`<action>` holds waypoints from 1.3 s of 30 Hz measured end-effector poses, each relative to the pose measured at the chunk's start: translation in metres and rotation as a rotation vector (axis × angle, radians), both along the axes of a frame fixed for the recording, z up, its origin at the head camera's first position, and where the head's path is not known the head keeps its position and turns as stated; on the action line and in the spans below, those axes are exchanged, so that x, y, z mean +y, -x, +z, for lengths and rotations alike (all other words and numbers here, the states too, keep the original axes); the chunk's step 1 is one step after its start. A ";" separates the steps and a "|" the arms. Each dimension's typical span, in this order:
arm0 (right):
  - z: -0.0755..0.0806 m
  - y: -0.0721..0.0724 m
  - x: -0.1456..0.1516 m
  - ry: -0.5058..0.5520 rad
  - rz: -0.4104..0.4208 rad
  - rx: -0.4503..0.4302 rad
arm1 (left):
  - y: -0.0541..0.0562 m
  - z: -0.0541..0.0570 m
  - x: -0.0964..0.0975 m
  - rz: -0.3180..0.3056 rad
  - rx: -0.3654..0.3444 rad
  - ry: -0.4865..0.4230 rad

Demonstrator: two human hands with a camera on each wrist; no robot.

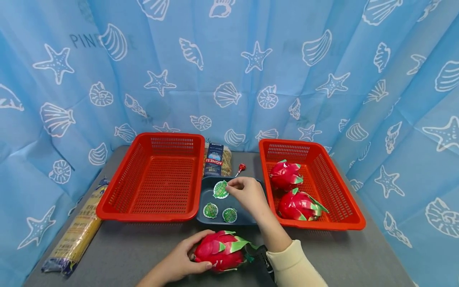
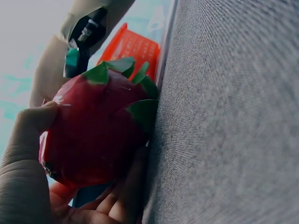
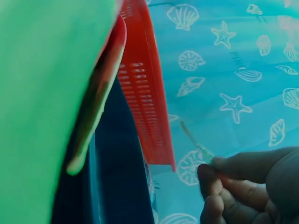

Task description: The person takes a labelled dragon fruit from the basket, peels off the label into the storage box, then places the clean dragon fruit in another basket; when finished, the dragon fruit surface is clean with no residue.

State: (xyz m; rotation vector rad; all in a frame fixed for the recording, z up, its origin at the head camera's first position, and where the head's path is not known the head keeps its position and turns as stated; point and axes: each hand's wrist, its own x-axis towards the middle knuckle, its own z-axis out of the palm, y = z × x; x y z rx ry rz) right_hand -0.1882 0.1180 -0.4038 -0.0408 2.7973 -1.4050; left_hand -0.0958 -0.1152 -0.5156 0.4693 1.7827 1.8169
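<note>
My left hand [image 1: 184, 255] holds a red dragon fruit [image 1: 219, 251] on the grey table, thumb on the near side and fingers on the far side. In the left wrist view the fruit [image 2: 100, 130] shows green leaf tips pointing away from the palm. My right hand [image 1: 249, 194] pinches a round green-and-white sticker [image 1: 220, 189] by its edge, above the dark blue tray [image 1: 247, 221]. The right wrist view shows this sticker [image 3: 195, 140] nearly edge-on between thumb and fingertip. Two similar stickers, one to the left [image 1: 210, 210] and one to the right [image 1: 229, 215], lie in the tray.
A red basket [image 1: 150, 217] stands left of the tray. The right red basket [image 1: 344, 191] contains two dragon fruits [image 1: 300, 205]. Behind the tray are an Agnesi pasta bag [image 1: 216, 159] and a red lollipop [image 1: 242, 167]. A long yellow pasta pack [image 1: 79, 231] lies far left.
</note>
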 end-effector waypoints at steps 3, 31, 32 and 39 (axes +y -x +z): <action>-0.004 0.006 0.000 -0.018 0.004 -0.050 | 0.001 0.001 -0.003 0.009 0.015 0.019; -0.043 0.023 0.000 -0.357 0.093 -0.255 | 0.005 0.004 -0.012 0.064 0.040 0.067; -0.042 0.020 0.000 -0.360 0.103 -0.253 | 0.005 0.004 -0.012 0.064 0.042 0.072; -0.008 -0.008 0.003 -0.219 0.120 -0.125 | 0.004 0.002 -0.014 0.066 0.016 0.107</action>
